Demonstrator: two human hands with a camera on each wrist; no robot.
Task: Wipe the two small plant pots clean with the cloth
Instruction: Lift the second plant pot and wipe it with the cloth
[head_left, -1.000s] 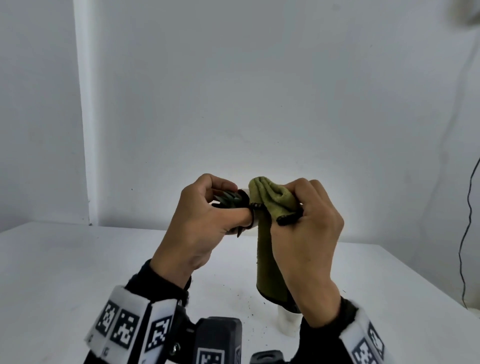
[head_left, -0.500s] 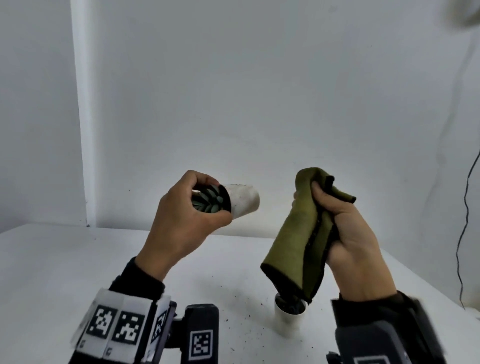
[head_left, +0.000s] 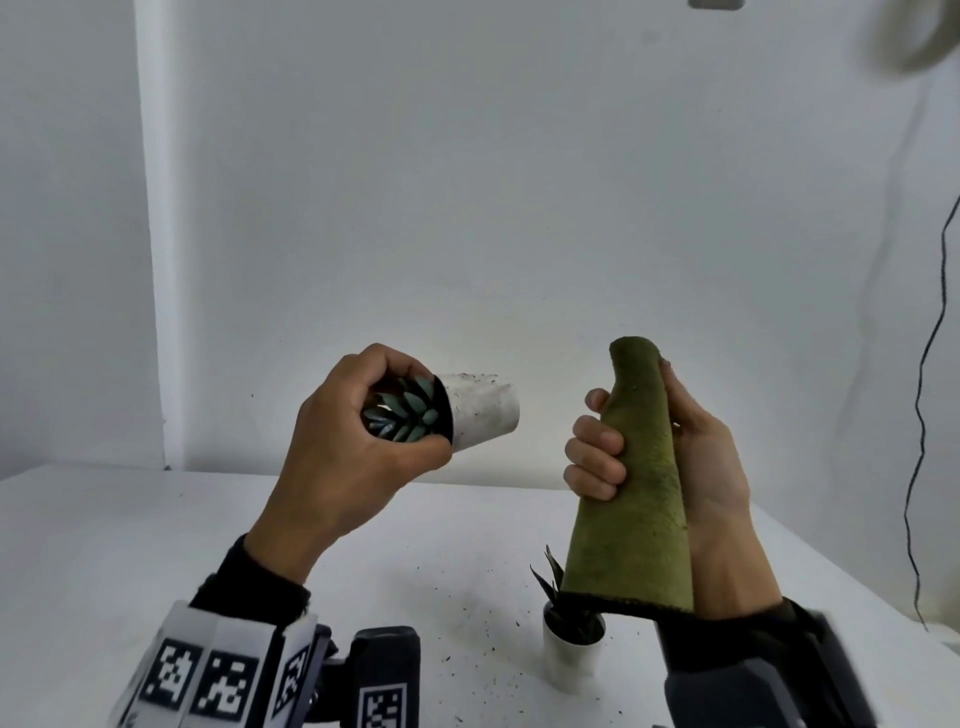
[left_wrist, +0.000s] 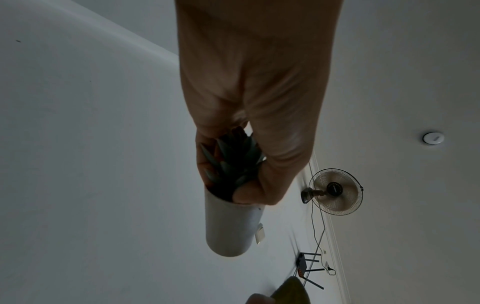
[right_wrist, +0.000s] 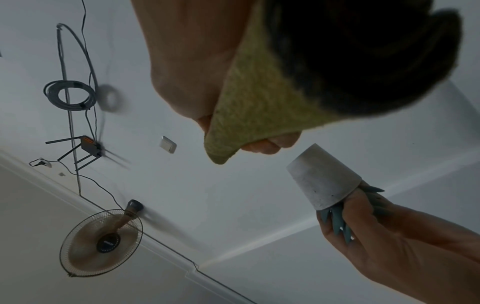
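My left hand (head_left: 358, 447) grips a small white pot (head_left: 480, 413) by its rim, tipped on its side above the table, base pointing right. Its blue-green succulent (head_left: 402, 415) faces me, and dirt specks mark the pot's wall. The same pot (left_wrist: 230, 226) and leaves show in the left wrist view, and the pot (right_wrist: 324, 179) shows in the right wrist view. My right hand (head_left: 654, 457) holds a folded olive-green cloth (head_left: 636, 493) upright, fingers curled round its left edge, a hand's width from the pot. A second white pot (head_left: 569, 657) with dark spiky leaves stands on the table below the cloth.
The white table (head_left: 130, 545) carries scattered soil specks (head_left: 467, 623) between my arms. A white wall stands close behind. A black cable (head_left: 930, 364) hangs at the far right. The wrist views show a wall fan (right_wrist: 101, 242) and a router (right_wrist: 88, 144).
My hands have come apart: the right hand drew the cloth away from the pot to the right and turned palm towards me. The left hand still holds the tipped pot.
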